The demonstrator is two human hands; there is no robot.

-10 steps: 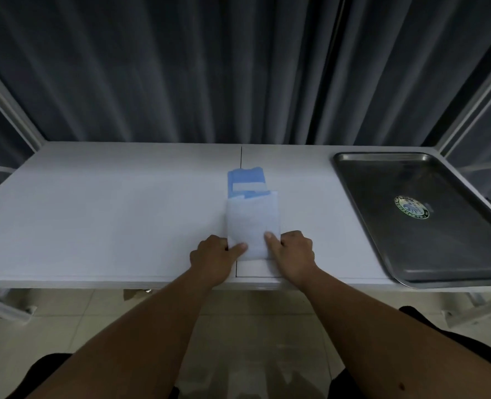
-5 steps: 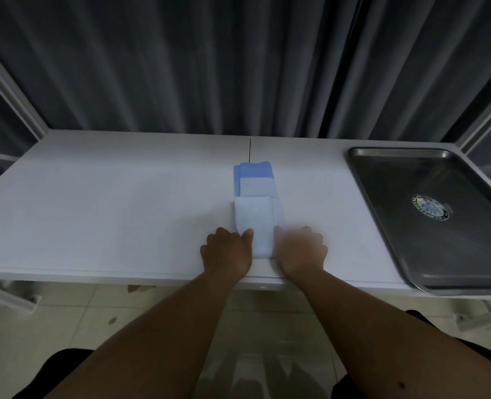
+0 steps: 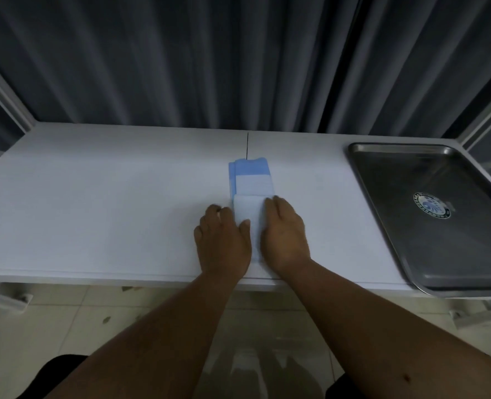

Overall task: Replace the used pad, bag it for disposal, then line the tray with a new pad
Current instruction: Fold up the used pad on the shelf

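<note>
A dark pleated curtain point(image 3: 238, 59) hangs across the back, well beyond both hands. Below it the white desk point(image 3: 94, 211) runs the full width, a thin seam splitting it just beyond the fingertips. Far out to the right of the right hand sits the metal tray point(image 3: 382, 214), bare steel with a round printed emblem point(image 3: 431, 205) on its floor, its near corner reaching the desk's front edge. No pad in it right now.

Now the action in the middle: the folded pad point(image 3: 251, 185) lies on the desk between the two hands, its long side running away from the person. The blue far part sticks out past the fingertips; the white near part is pinned between the hands.

Left hand point(image 3: 224, 240) lies flat on the desk at the pad's left edge, fingers straight, thumb resting over onto the white fold. So that grip is open, pressing rather than clutching. Right hand point(image 3: 284, 234) lies palm down across the pad's right side, fingers stretched forward and together, that grip also open and pressing the fold flat. Both forearms come in from the near edge, over a pale tiled floor point(image 3: 65, 326).
</note>
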